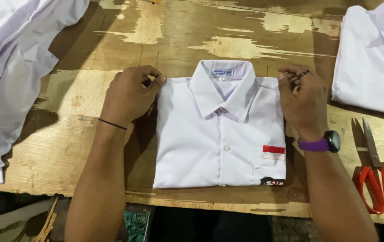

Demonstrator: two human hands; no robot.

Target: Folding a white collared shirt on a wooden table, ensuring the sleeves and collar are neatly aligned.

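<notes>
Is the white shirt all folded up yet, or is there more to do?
Nearly done, it seems. The white buttoned shirt with a red-and-white patch already lies as a neat rectangle on the worn wooden table. The left hand and right hand pinch its shoulder edges. The loose heap of white cloth at the left looks unfolded.

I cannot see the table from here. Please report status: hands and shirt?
Left hand and right hand pinch shoulders of folded white shirt. Shirt flat, collar up. Scissors lie clear.
</notes>
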